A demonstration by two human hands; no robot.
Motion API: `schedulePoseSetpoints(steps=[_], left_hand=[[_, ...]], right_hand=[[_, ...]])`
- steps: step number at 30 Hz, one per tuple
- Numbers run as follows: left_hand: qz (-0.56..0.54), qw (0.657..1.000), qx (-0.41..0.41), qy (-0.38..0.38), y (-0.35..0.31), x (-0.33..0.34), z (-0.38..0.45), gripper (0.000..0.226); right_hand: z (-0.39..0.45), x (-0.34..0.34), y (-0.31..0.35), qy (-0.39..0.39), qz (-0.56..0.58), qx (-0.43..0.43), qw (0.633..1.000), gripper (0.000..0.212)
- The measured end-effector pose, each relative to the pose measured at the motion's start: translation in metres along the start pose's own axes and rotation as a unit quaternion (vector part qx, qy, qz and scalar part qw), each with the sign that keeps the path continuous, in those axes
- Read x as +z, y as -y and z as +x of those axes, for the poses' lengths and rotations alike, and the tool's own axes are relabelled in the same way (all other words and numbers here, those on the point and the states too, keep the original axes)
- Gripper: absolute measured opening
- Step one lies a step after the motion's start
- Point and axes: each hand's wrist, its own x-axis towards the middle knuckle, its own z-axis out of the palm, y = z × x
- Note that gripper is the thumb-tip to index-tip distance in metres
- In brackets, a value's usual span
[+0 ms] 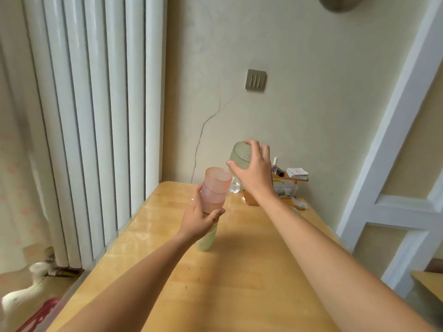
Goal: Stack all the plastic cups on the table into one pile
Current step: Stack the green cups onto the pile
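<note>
A pile of nested cups stands on the wooden table (239, 271): pink textured cups (215, 188) on top, a pale green cup (206, 240) at the bottom. My left hand (199, 219) grips the pile around its middle, a ring on one finger. My right hand (254, 171) holds a single green textured cup (241, 155) in the air, up and to the right of the pile's open top, tilted with its base toward the camera.
At the table's far end stand a clear bottle (235, 186), a small wooden rack with cards and a nail-polish bottle (291, 174), and a plastic box. A white radiator (96, 116) runs along the left. A white animal (21, 293) is on the floor at lower left.
</note>
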Motion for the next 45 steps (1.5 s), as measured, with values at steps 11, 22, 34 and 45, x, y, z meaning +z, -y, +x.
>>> schedulePoseSetpoints(steps=[11, 22, 34, 45], left_hand=[[-0.009, 1.0, 0.005, 0.006, 0.001, -0.005, 0.007, 0.098], [-0.022, 1.0, 0.006, 0.009, -0.009, -0.013, 0.03, 0.094], [-0.053, 0.994, 0.066, -0.064, -0.038, -0.005, 0.045, 0.078], [-0.052, 0.983, 0.101, -0.146, -0.029, 0.009, 0.063, 0.058]], right_hand=[[0.009, 0.015, 0.022, 0.13, 0.035, -0.035, 0.99, 0.067], [0.001, 0.028, 0.02, 0.219, 0.057, 0.005, 0.974, 0.057], [0.0, 0.031, 0.013, 0.212, 0.059, -0.003, 0.976, 0.056], [-0.022, 0.027, -0.091, 0.198, 0.059, 0.147, 0.967, 0.055]])
